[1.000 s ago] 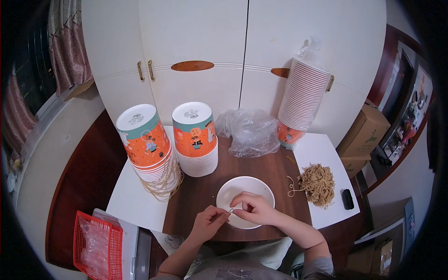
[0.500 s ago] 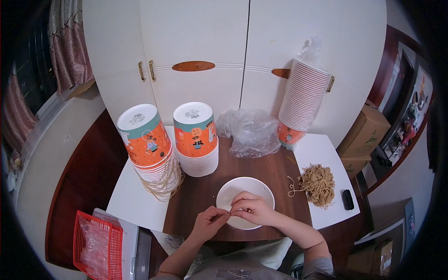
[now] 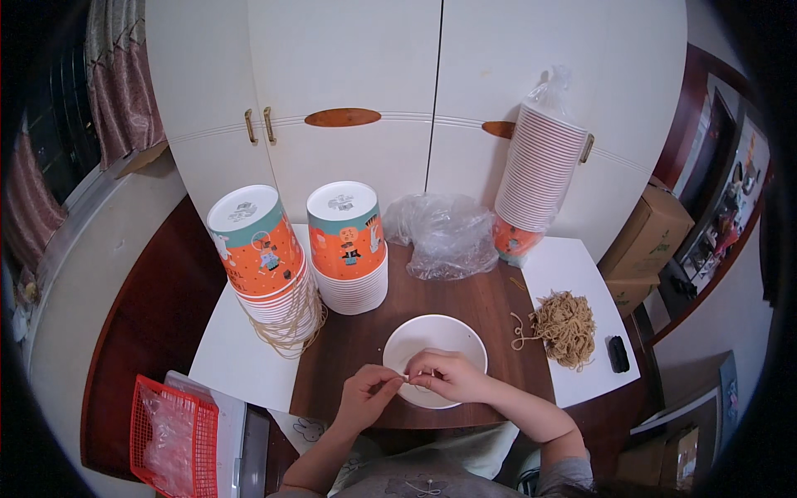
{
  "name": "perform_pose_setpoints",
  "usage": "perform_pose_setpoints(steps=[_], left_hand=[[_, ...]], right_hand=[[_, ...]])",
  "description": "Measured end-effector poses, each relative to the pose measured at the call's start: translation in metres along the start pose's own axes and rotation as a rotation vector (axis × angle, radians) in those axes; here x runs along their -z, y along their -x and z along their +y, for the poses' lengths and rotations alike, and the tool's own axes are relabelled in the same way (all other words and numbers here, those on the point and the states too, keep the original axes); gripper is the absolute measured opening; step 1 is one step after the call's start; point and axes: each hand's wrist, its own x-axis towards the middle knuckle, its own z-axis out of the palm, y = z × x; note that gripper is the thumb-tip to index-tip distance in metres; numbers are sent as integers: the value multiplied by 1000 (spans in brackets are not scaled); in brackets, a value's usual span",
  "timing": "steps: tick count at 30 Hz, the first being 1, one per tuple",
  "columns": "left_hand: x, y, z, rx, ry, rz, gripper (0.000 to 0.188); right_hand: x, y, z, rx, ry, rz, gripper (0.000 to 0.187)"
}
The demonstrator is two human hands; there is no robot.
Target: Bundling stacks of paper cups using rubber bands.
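Observation:
My left hand (image 3: 368, 398) and my right hand (image 3: 448, 375) meet fingertip to fingertip, each in a pinch. Whatever lies between the fingertips is too small to make out. Both are above the near side of a white round tub (image 3: 452, 329), which stands on the brown middle of the table. To the left are two stacks of upturned paper buckets, a left stack (image 3: 264, 249) and a right stack (image 3: 347, 241), orange and green with cartoon figures. Loops of tan string (image 3: 292, 328) hang round the lower part of the left stack.
A tangled heap of tan string (image 3: 564, 330) lies at the right, beside a small black object (image 3: 618, 354). Crumpled clear plastic bags (image 3: 448, 236) sit at the back, next to a tall bagged bucket stack (image 3: 540, 166). A red basket (image 3: 173, 436) stands at lower left.
Hardly anything differs: my fingertips have shifted very slightly, still pinched together over the tub. The whole picture has moved a touch to the left.

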Motion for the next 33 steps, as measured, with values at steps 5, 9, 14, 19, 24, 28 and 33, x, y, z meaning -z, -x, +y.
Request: perform_pose_setpoints(steps=[5,9,14,19,24,28,33], left_hand=[[1,-2,12,-237,-404,92,9],[3,-3,7,-265,-372,83,7],[3,-1,-4,-159,-136,57,6],[4,0,-7,-90,-29,63,6],[0,1,2,43,111,25,7],[2,2,1,51,131,10,8],[2,2,1,58,117,-14,8]], right_hand=[[0,-1,-2,-304,-406,-184,7],[-6,1,6,-383,-531,-188,8],[-11,0,8,-252,-351,-125,9],[-12,1,10,-279,-357,-124,9],[-12,2,7,-290,-396,-99,11],[-9,-1,1,-272,-291,-64,11],[-8,-1,-6,-172,-113,3,9]])
